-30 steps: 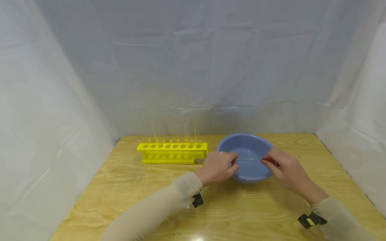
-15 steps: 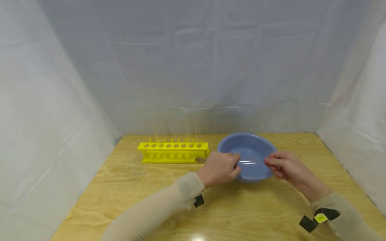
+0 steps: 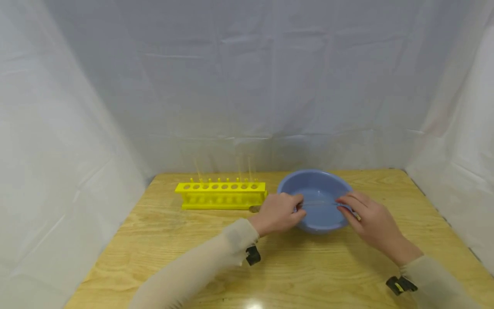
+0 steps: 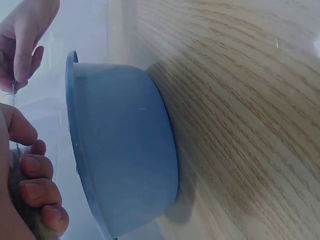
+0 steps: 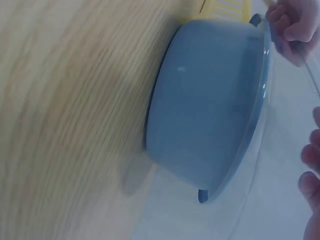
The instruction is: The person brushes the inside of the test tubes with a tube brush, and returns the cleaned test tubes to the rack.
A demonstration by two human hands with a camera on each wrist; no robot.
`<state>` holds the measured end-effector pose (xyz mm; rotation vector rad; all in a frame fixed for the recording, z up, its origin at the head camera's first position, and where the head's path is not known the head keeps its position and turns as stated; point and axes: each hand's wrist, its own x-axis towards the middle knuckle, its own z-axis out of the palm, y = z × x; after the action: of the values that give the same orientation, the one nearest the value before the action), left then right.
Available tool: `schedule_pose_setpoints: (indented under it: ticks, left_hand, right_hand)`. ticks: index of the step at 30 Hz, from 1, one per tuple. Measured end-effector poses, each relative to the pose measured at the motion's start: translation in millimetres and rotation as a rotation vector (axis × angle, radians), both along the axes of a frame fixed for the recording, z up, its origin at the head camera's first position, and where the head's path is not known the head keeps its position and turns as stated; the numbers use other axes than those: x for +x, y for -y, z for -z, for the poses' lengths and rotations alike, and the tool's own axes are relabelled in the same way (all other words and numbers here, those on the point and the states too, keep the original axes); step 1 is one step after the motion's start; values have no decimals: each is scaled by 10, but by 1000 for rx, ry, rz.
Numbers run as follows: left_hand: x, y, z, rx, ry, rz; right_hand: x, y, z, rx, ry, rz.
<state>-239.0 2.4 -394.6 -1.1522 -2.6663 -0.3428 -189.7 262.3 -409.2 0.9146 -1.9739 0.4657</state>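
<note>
Over the blue basin (image 3: 320, 225), my left hand (image 3: 275, 213) grips a clear test tube (image 3: 313, 202) lying level. Grey bristles of a test tube brush (image 3: 254, 209) show at its left end, and more of them (image 4: 24, 205) show beneath my curled fingers in the left wrist view. The brush's thin twisted wire (image 4: 13, 95) runs out toward the right. My right hand (image 3: 372, 221) pinches that wire near its end between thumb and fingertips. Part of the tube is hidden inside my left hand.
A yellow test tube rack (image 3: 221, 199) stands left of the basin, with a few clear tubes (image 3: 250, 169) upright on its back pegs. Both rest on a wooden table (image 3: 301, 274). White sheeting (image 3: 247, 86) hangs behind and at both sides.
My right hand swung slightly right and turned half a second ago, then came back to about its earlier pose. My left hand shifts only slightly and keeps its grip on the tube.
</note>
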Motion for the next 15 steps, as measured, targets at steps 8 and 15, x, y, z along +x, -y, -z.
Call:
schedule_pose_setpoints:
  ticks: [8,15]
  left_hand:
    - [19,-18,-32,0,34,10]
    - [19,16,-38,-17,51,64]
  right_hand:
    - [-17,24,-59,-12,-166,-32]
    - [5,66,-119,25,-274,-105]
